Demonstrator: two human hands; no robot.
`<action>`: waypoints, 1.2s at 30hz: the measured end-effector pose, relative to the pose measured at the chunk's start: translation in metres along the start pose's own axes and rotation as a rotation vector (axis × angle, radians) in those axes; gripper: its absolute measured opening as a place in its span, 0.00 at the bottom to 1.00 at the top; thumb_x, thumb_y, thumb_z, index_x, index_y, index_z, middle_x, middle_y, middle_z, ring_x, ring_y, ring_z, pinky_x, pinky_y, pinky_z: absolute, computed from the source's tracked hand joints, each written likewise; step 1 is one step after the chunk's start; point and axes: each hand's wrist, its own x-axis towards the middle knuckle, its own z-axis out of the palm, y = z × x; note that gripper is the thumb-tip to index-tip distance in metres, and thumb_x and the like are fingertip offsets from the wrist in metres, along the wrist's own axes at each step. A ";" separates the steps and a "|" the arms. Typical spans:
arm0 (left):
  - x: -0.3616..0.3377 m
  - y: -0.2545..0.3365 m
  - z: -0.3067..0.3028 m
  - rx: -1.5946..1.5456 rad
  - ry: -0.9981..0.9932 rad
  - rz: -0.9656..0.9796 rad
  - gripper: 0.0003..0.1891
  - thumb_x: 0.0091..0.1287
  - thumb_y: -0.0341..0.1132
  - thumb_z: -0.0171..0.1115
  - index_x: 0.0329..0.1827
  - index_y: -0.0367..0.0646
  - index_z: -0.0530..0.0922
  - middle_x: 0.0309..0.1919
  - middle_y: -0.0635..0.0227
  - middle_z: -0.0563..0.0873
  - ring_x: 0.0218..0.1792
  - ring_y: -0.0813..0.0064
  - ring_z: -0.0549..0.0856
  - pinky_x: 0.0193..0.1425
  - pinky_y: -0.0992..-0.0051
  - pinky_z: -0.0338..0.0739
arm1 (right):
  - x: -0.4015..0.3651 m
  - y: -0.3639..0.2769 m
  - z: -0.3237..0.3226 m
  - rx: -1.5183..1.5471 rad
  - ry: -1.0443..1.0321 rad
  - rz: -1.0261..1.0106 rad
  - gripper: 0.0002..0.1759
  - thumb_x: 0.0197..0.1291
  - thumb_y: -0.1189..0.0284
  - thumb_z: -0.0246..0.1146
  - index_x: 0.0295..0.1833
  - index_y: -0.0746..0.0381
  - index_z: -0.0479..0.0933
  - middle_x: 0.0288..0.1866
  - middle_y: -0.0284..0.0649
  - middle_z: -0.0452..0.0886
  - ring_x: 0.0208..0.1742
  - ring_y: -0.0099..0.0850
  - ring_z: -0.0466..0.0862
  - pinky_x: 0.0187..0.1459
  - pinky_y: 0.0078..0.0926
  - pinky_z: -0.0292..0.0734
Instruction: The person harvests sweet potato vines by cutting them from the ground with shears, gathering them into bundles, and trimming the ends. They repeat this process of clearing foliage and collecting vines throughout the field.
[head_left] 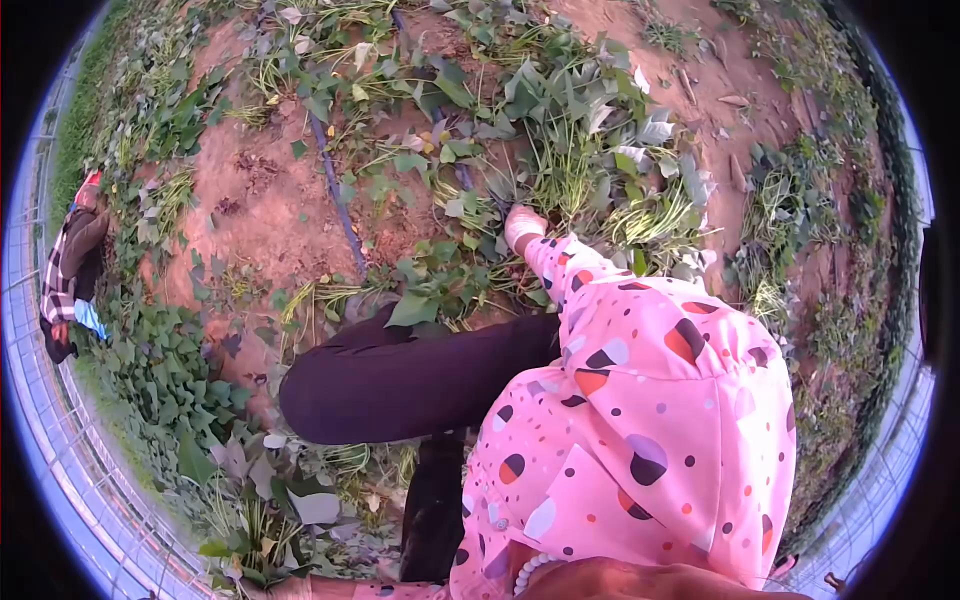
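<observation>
My right hand (525,226), at the end of a pink patterned sleeve, reaches down to the soil among cut-looking leafy vines. Its fingers look closed, but their tips and whatever they grip are hidden by leaves. Just beyond it lies a thick clump of sweet potato vines (575,165) with long pale green stems. At the bottom edge, partly cut off, my left hand (290,590) is closed around the stems of a bunch of vines (255,535), whose broad leaves spread upward. My bent knee (400,385), in dark trousers, lies between the two hands.
A dark drip hose (338,195) runs across the reddish soil (250,195). Another bundle of stems (650,218) lies right of my right hand. Dense vines (170,370) grow at left. A co-worker (75,260) bends over at the far left, near a pale fence (40,390).
</observation>
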 end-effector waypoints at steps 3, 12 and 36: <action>0.018 -0.008 -0.006 -0.079 -0.006 -0.065 0.17 0.64 0.38 0.58 0.51 0.36 0.80 0.50 0.58 0.81 0.49 0.64 0.81 0.54 0.66 0.76 | -0.001 0.000 -0.001 -0.072 0.014 -0.011 0.17 0.62 0.70 0.51 0.54 0.62 0.78 0.52 0.47 0.81 0.55 0.43 0.81 0.52 0.43 0.77; 0.023 -0.031 -0.044 -0.368 0.103 -0.301 0.18 0.66 0.38 0.54 0.52 0.36 0.79 0.51 0.59 0.81 0.48 0.64 0.81 0.52 0.67 0.79 | -0.069 -0.004 -0.074 0.362 0.116 -0.619 0.19 0.59 0.59 0.58 0.46 0.64 0.77 0.40 0.57 0.81 0.45 0.53 0.80 0.47 0.41 0.74; 0.035 -0.207 0.089 0.270 -0.865 -0.356 0.14 0.54 0.27 0.64 0.44 0.34 0.79 0.39 0.63 0.86 0.38 0.73 0.83 0.46 0.74 0.76 | -0.090 -0.411 -0.165 -0.506 -0.075 -1.232 0.30 0.59 0.47 0.51 0.41 0.64 0.80 0.35 0.54 0.82 0.41 0.48 0.82 0.44 0.41 0.75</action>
